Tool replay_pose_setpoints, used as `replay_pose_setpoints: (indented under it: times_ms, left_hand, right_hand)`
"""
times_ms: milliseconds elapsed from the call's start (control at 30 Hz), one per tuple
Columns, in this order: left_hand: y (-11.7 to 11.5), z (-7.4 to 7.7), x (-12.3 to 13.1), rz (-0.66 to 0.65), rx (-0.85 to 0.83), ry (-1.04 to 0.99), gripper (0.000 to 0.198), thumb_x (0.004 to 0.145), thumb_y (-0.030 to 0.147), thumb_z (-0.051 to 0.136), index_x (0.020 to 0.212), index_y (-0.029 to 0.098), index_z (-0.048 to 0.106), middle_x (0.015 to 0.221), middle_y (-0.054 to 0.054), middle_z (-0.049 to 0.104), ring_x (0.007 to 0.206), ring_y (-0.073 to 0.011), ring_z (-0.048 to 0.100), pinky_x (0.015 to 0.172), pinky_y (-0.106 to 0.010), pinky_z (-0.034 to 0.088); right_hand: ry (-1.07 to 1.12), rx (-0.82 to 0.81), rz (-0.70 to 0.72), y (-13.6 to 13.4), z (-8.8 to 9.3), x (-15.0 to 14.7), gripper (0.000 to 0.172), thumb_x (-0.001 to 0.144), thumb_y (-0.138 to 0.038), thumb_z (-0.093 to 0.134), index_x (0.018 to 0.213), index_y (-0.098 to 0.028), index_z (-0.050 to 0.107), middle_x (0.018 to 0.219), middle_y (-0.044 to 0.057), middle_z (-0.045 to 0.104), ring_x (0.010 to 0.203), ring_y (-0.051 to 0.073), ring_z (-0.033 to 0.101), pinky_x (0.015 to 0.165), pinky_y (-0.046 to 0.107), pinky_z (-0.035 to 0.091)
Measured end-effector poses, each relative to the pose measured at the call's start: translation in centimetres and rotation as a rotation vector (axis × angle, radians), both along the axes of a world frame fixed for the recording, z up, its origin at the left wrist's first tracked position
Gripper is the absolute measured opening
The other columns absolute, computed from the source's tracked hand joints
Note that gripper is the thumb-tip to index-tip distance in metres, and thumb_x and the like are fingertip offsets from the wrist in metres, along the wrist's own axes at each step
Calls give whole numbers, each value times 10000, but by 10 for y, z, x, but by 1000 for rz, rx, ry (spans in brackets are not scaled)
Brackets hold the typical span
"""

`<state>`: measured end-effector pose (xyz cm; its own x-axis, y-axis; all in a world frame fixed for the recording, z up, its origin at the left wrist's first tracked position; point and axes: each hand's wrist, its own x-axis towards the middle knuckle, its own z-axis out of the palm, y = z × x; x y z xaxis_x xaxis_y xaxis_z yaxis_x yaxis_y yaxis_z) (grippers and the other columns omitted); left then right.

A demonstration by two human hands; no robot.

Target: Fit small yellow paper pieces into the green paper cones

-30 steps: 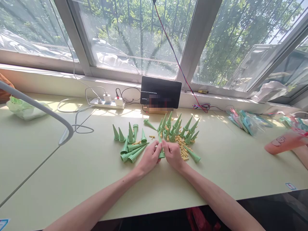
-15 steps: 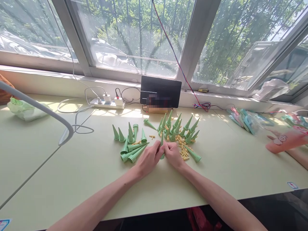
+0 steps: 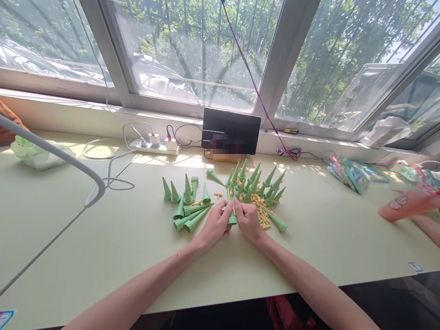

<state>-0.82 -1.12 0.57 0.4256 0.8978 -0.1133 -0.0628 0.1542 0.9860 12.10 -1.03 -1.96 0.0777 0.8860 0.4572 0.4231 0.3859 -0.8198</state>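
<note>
A green plastic cone-shaped spike (image 3: pixel 232 221) is held between my hands, its wide capped end toward me and its tip pointing away. My left hand (image 3: pixel 216 220) is closed around its left side. From the right, my right hand (image 3: pixel 248 221) has curled fingers and a thumb pressed to the spike; whether a small part is pinched there cannot be made out. Small yellow T-shaped pieces (image 3: pixel 264 220) lie in a heap just beyond my right hand. Several more green spikes (image 3: pixel 254 181) stand upright behind, and others (image 3: pixel 192 215) stand or lie left of my left hand.
A dark tablet screen (image 3: pixel 231 130) leans near the window sill. Left of it lies a power strip (image 3: pixel 149 146) with cables. A grey curved tube (image 3: pixel 68 158) crosses the left side. At right, another person's arm (image 3: pixel 428 229) is beside a pink bag (image 3: pixel 405 205), near plastic packets (image 3: pixel 350 174).
The spike in my hands has tipped so its wide end now faces me. My left hand has shifted slightly, opening a small gap between the hands. The pink bag at right moved slightly.
</note>
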Motion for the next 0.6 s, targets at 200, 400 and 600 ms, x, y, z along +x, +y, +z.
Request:
replay_pose_setpoints:
  times_ms: [200, 400, 600]
  left_hand:
    - [4, -1, -2, -38, -31, -55, 436, 873, 616, 529, 782, 226, 357, 538, 94, 357, 387, -58, 338, 349, -157, 245]
    - [8, -9, -3, -116, 59, -55, 392, 928, 593, 443, 821, 221, 385, 613, 53, 532, 381, -72, 415, 360, -193, 327]
    - [9, -9, -3, -109, 75, -70, 380, 923, 584, 447, 833, 218, 401, 655, 57, 476, 417, -83, 463, 357, -211, 373]
  right_hand:
    - [95, -43, 9, -1, 3, 0, 597, 978, -549, 369, 497, -215, 253, 443, -36, 294, 438, 86, 243, 430, 261, 237]
    - [142, -92, 97, -2, 4, 3, 614, 987, -591, 315, 505, -213, 354, 439, -24, 396, 389, 99, 408, 423, 244, 347]
    - [-69, 45, 108, -1, 6, 8, 490, 982, -470, 375, 564, -216, 358, 480, -36, 409, 447, 97, 394, 472, 233, 346]
